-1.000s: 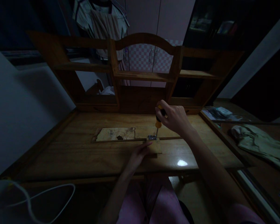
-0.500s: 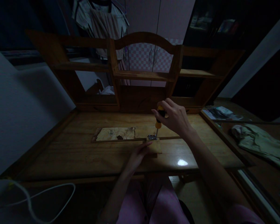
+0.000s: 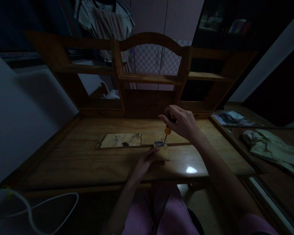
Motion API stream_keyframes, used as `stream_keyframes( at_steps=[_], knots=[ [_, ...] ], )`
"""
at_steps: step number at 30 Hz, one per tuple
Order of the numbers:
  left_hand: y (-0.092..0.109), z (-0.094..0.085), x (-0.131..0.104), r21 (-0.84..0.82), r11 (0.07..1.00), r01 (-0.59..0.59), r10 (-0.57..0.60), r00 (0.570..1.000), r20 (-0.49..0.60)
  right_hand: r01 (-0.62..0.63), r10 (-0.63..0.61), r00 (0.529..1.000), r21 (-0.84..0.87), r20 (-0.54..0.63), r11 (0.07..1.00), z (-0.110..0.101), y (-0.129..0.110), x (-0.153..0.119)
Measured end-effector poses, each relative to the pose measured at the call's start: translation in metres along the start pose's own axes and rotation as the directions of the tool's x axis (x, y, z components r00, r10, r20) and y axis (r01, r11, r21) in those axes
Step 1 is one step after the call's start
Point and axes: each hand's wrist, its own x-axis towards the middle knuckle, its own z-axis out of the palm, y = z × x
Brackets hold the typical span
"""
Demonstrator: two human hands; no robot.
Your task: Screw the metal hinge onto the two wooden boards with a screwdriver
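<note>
A screwdriver (image 3: 168, 130) with a yellow and black handle is in my right hand (image 3: 182, 122), its fingers wrapped round the handle. The shaft slants down to a small metal hinge-like piece (image 3: 159, 143), which sits at the far edge of a small wooden block (image 3: 163, 154). My left hand (image 3: 145, 160) grips the block from its left side, fingertips close to the metal piece. Block and metal piece rest on a wooden desk (image 3: 88, 166), beside a long strip of worn, peeled surface (image 3: 121, 140).
A wooden shelf unit (image 3: 150, 78) stands along the desk's back. At the right are a light green cloth (image 3: 271, 147) and plastic-wrapped items (image 3: 232, 117). A white cable (image 3: 30, 212) loops at the lower left. Clothes (image 3: 112, 26) hang behind.
My right hand has turned slightly on the screwdriver, and the handle leans a little more to the right. My left hand and the block look the same.
</note>
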Motion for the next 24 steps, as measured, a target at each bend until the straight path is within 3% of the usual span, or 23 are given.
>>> stream_keyframes(
  at_steps=[7,15,24],
  knots=[
    [0.004,0.0,-0.002,-0.042,0.999,-0.01,0.01,1.0,0.018,0.053,-0.049,0.992,-0.032,0.112,0.998,-0.014,-0.007,-0.001],
    [-0.001,0.0,0.001,0.011,1.0,0.012,-0.012,1.0,0.003,-0.012,0.023,0.996,-0.132,0.085,0.991,-0.003,-0.003,0.002],
    [0.009,0.002,-0.003,-0.008,1.0,0.009,-0.009,1.0,0.012,0.05,-0.055,0.993,0.049,0.109,0.998,-0.012,-0.004,-0.005]
  ],
)
